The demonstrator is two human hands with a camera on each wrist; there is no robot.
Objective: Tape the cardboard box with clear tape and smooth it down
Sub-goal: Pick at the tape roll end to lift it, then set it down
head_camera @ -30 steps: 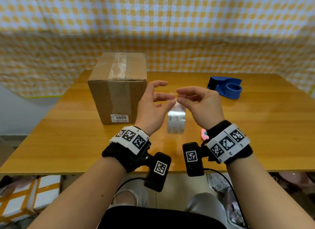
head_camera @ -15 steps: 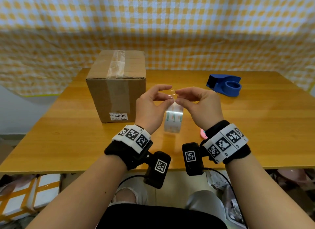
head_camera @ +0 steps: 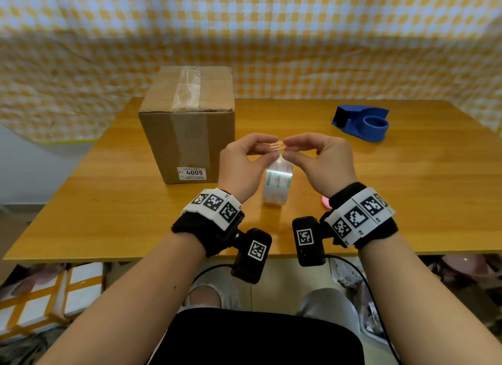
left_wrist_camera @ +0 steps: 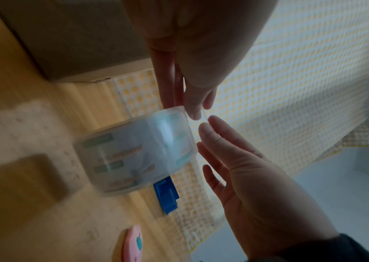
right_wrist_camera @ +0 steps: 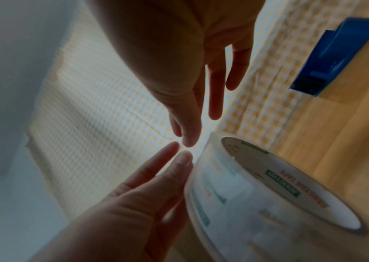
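Clear tape end (head_camera: 280, 146) was pinched between left hand (head_camera: 245, 165) and right hand (head_camera: 323, 162), the clear tape roll (head_camera: 277, 185) dangling over the wooden desk (head_camera: 407, 190). Brown cardboard box (head_camera: 187, 125) sat far-left, apart. Best pulled taut and level before crossing to the box, or it wrinkles.

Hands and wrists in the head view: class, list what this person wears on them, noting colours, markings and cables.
Both forearms are bare, with no sleeves. The left hand and right hand are ungloved. Each wrist carries a black strap under a white band of square black-and-white codes, plus a black camera block with its own code. Black cables trail down.
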